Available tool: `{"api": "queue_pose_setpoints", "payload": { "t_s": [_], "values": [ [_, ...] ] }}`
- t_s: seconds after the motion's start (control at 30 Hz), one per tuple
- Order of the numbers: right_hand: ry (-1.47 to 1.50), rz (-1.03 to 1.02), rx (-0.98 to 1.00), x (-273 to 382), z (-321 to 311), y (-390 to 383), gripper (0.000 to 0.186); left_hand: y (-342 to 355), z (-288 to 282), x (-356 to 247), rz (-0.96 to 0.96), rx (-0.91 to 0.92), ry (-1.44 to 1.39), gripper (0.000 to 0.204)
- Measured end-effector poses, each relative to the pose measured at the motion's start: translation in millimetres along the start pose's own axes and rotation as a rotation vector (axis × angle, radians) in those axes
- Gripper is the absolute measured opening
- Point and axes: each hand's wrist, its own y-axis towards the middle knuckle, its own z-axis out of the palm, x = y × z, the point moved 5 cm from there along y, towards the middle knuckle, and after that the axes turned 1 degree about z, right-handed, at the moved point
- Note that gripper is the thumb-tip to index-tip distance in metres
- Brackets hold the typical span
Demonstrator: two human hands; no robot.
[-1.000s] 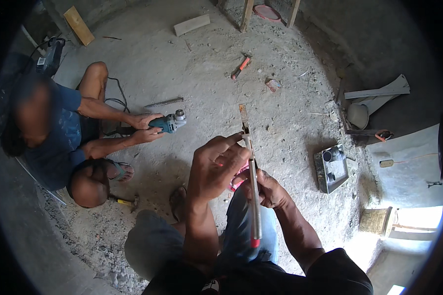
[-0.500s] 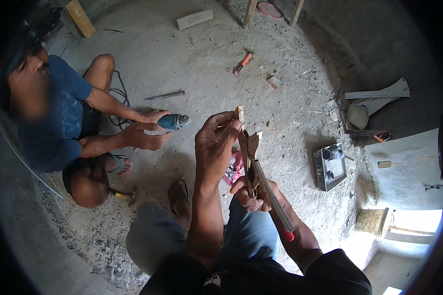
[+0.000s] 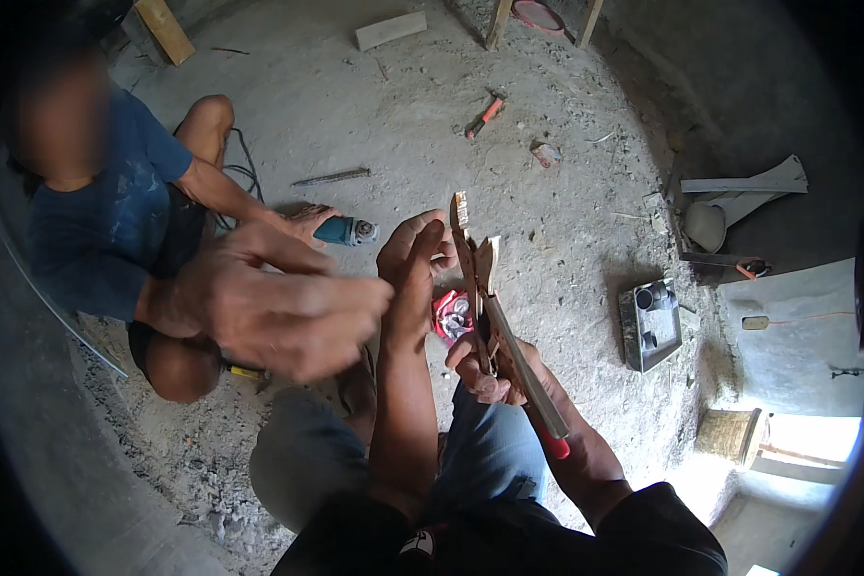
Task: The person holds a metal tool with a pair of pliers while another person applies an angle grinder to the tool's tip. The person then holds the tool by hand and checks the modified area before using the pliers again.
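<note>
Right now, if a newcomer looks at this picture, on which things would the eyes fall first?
Probably first on the co-worker's blurred hand, large in the left half of the picture. Next, near the centre, comes the long metal tool with a red end, gripped in the person's right hand. Behind the blurred hand, the teal power tool is in the co-worker's other hand.

The tool [image 3: 501, 326] is silvery grey, with a bright red end, brownish plates and a tip patched orange and white. The near person's shirt [image 3: 648, 528] is black, the jeans [image 3: 497, 446] faded blue. The co-worker's shirt [image 3: 115, 182] is dark blue, flecked paler; the grinder [image 3: 334, 231] is teal and grey. The hammer [image 3: 488, 113] shows orange-red and black, the bundle [image 3: 451, 317] pink and white, the plank [image 3: 164, 32] tan, the floor [image 3: 566, 240] mottled grey
</note>
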Motion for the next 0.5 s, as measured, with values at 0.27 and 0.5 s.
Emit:
{"api": "queue_pose_setpoints", "payload": {
  "t_s": [0.27, 0.5],
  "values": [
    [-0.372, -0.198, -0.443, 1, -24, 31, 0.049, -18, -38, 83, -0.208, -0.123, -0.360, 0.027],
    [-0.146, -0.120, -0.270, -6, -3, 61, 0.037, -52, -19, 86, -0.220, -0.064, 0.202, 0.028]
  ]
}}
